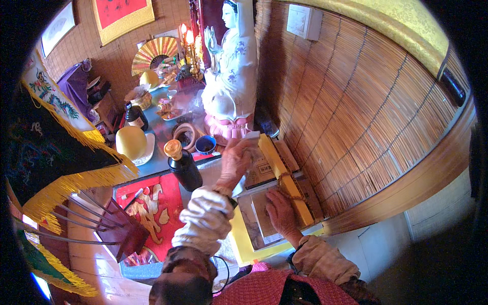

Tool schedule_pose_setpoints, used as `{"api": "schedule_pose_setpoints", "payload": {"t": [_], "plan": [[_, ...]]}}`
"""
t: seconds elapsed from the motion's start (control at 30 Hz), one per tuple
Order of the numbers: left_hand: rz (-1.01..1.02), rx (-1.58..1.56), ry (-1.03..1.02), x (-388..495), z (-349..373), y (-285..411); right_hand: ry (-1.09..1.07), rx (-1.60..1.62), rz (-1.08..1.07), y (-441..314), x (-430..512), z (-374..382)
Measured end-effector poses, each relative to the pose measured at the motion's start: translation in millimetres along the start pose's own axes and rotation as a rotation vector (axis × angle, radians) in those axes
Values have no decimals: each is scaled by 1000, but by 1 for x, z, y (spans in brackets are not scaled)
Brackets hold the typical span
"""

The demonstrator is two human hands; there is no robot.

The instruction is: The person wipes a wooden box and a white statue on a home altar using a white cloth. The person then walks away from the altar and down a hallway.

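Observation:
My left hand (237,159) reaches to the foot of a white porcelain statue (232,72) on a pink lotus base. Its blurred fingers are closed on a pale cloth or tissue (252,136); the exact material is unclear. My right hand (281,214) rests flat on a brown book (265,207) in a stack, beside a long yellow box (280,171). A string of brown beads (284,175) lies across that box. Another brown book (263,167) is between the hands. Below the stack is a yellow sheet or folder (244,248).
Left of my left hand stand a dark bottle (187,171) with a wooden stopper, a blue cup (205,145) and a yellow fruit (130,143) on a plate. Fringed flags (57,152) hang at the left. Lit candle lamps (190,37) stand behind; a bamboo-slat wall (354,106) bounds the right.

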State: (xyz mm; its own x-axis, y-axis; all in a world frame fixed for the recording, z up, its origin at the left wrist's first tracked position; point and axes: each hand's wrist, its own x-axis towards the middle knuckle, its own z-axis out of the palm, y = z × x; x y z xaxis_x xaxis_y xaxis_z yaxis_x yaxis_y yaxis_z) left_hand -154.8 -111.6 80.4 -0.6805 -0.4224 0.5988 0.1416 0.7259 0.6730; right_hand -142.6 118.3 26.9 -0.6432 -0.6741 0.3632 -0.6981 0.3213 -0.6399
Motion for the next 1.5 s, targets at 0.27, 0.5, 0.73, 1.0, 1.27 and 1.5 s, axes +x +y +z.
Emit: {"api": "schedule_pose_setpoints", "payload": {"t": [0.27, 0.5, 0.73, 1.0, 1.27, 1.5], "plan": [[187, 456, -464, -45, 40, -64, 39, 51, -27, 1, 1, 0], [-300, 68, -538, -82, -86, 14, 79, 86, -100, 9, 1, 4], [-843, -1442, 66, -188, -126, 116, 46, 87, -171, 14, 2, 5], [-1202, -1793, 229, -286, -88, 147, -109, 406, -219, -46, -43, -52], [-1019, -1363, -96, -308, -33, 198, -552, 615, 312, -35, -150, -87], [-493, -794, -661, -322, -20, 235, -192, 918, 927, 18, -213, -100]]}}
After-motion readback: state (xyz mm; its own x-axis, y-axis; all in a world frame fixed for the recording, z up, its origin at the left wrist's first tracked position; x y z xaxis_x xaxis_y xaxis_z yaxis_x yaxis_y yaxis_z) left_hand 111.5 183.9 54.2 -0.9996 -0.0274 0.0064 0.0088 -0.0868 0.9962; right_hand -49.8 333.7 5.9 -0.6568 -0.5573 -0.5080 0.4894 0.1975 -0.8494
